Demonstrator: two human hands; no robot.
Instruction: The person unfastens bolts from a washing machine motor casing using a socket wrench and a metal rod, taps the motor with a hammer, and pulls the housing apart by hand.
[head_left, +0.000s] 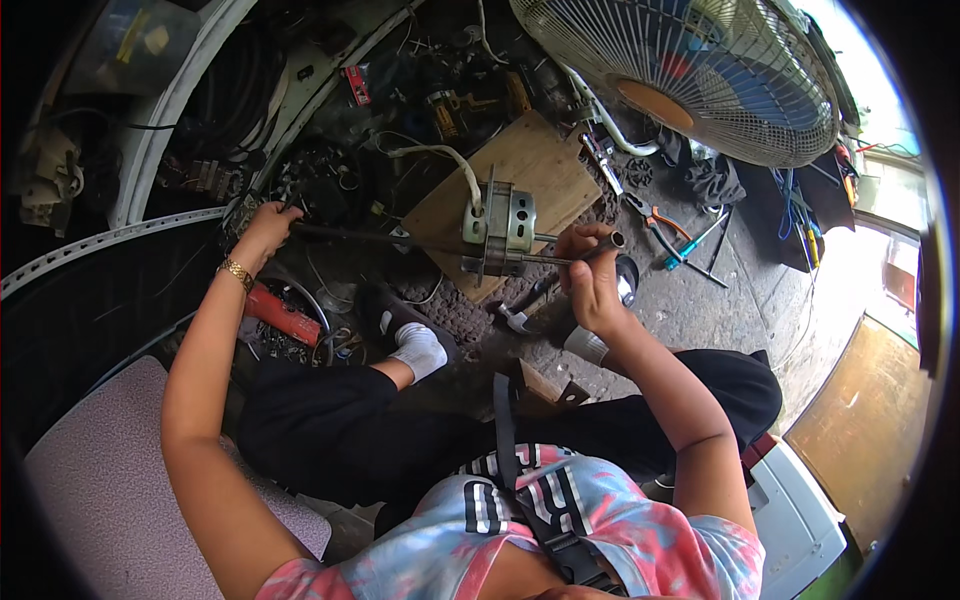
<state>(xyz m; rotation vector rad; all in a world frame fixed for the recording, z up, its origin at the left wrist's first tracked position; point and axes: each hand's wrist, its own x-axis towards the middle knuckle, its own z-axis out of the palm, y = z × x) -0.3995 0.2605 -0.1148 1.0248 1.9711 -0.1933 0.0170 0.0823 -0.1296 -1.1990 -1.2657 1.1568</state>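
Observation:
An electric motor (505,222) with a slotted metal casing stands on a wooden board (545,160) in front of me; a pale cable (450,158) runs from its top. My left hand (268,228), off to the left, is closed around the end of a long dark rod (370,236) that reaches to the motor. At the motor's right side my right hand (596,280) is closed on a dark tool with a hollow round end (615,240). A thin metal shaft (545,260) runs between that hand and the motor. How the rod meets the motor is hidden.
A caged fan (700,70) stands at the far right. Pliers (655,230) and a T-handled tool (705,245) lie on the floor to the right. Near my feet are a hammer (515,318) and a red power tool (282,315). Loose parts and wires clutter the left.

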